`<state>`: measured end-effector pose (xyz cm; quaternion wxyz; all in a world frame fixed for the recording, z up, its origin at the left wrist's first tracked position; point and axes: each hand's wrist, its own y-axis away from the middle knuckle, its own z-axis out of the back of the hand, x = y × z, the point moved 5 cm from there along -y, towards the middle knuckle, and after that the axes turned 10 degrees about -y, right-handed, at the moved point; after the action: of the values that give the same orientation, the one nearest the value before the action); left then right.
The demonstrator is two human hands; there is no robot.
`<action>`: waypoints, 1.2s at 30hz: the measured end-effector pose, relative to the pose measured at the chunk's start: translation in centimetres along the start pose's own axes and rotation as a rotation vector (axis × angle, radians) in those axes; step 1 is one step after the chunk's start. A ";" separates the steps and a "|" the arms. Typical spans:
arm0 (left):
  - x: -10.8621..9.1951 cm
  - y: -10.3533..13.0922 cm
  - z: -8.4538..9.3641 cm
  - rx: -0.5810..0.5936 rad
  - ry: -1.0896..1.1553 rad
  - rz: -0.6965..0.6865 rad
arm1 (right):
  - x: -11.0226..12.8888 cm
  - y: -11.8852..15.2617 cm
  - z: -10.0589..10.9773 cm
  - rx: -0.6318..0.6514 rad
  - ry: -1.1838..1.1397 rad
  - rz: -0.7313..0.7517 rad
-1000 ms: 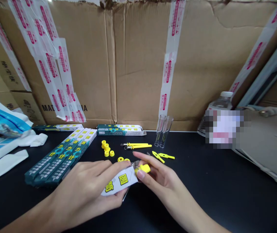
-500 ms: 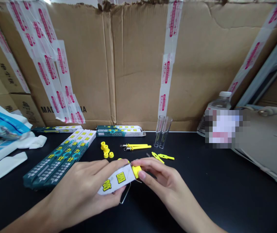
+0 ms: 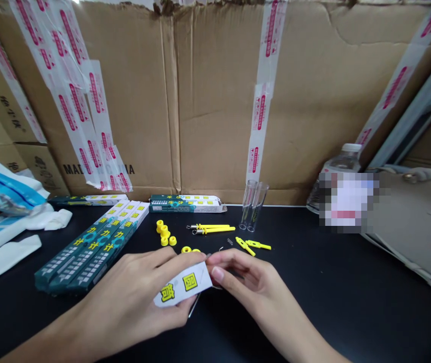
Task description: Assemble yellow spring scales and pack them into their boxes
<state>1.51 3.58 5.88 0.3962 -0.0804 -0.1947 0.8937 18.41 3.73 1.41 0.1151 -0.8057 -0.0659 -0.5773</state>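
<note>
A narrow white cardboard box with yellow characters is gripped in my left hand, thumb on top and fingers beneath. My right hand is at the box's right end, its thumb and fingertips closed together there; what they pinch is hidden. A thin bent metal wire pokes out below the box. Just behind the hands lie yellow ring-shaped caps, partly covered by my fingers. Farther back are more yellow caps, yellow rods with metal springs, flat yellow hook pieces and a small loose spring.
Two clear tubes stand upright at the back. Green-and-white boxes lie at left and along the back. A blue-and-white plastic bag is far left; a bottle and a beige bag are at right. Cardboard walls the back.
The yellow piece at the box's right end has gone from sight. My right fingertips have closed in at that end, and the box has dipped slightly.
</note>
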 end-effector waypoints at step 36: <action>0.8 -0.2 -0.4 0.106 0.086 0.123 | 0.0 0.5 0.5 -0.035 0.269 0.087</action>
<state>1.21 4.36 5.64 0.3523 -0.1094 -0.1248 0.9211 19.01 3.37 1.19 0.1335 -0.7250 -0.0048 -0.6757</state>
